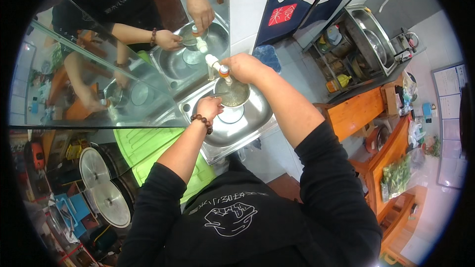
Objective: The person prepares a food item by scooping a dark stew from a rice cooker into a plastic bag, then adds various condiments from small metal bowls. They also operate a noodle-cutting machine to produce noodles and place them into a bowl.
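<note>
My left hand [210, 109], with a beaded bracelet at the wrist, grips a thin handle [221, 94] at the left rim of a round metal bowl [248, 99]. Whether that handle belongs to the bowl or to a separate utensil, I cannot tell. The bowl is above the basin of a stainless steel sink [256, 120], with cloudy, speckled liquid inside. Over its far rim is the spout of a white plastic tap [212, 61]. My right hand [241, 67] is closed at the tap's handle, fingers partly hidden. A pale round disc [231, 115] shows in the basin below the bowl.
A mirror [148, 81] beside the sink reflects both arms. At left are a green ribbed drainboard [141, 148] and two round metal lids [111, 204]. Dark blue curtains [289, 7] hang ahead. A second steel sink [374, 40] and wooden benches [356, 109] stand at right.
</note>
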Demonstrator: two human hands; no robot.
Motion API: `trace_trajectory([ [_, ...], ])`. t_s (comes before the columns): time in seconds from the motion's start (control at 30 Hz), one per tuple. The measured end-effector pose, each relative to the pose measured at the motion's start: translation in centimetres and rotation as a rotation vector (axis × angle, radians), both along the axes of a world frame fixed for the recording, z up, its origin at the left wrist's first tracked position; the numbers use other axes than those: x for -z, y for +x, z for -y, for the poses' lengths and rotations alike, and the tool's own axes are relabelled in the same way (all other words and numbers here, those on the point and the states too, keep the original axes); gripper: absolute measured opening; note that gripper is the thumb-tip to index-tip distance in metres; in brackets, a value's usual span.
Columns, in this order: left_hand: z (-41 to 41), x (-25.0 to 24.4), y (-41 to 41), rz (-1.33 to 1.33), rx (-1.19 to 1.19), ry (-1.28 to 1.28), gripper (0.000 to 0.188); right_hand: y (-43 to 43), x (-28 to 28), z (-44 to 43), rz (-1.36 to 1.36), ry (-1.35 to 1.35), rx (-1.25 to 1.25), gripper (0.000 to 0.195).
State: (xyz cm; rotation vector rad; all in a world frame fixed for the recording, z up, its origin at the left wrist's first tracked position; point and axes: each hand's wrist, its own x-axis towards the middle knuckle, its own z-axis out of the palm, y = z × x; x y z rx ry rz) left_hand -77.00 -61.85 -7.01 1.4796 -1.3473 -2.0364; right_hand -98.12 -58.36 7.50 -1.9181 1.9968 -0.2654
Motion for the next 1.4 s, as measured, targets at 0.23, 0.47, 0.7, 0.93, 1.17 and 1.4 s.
trace_trajectory([
  [0.23,0.0,0.0,-0.2,-0.006,-0.008,0.009,0.025,0.0,0.0,0.3,-0.115,0.0,0.021,0.031],
  [0.47,0.1,0.2,-0.2,-0.013,-0.021,0.022,0.024,0.1,0.3,0.5,-0.103,-0.045,0.039,0.038],
  [0.7,0.0,0.4,-0.2,-0.019,-0.023,0.023,0.023,0.4,-0.7,0.3,-0.082,-0.03,0.053,0.036],
  [0.93,-0.4,0.7,0.1,0.029,0.026,0.008,0.02,2.2,1.0,0.3,0.006,-0.09,0.133,0.027],
  [1.17,-2.4,0.8,2.3,0.035,0.08,-0.006,0.02,1.5,2.7,0.4,-0.018,-0.165,0.146,0.027],
  [1.4,-5.7,5.7,10.3,0.388,0.626,-0.905,0.019,2.5,1.4,0.5,0.027,-0.084,0.094,0.032],
])
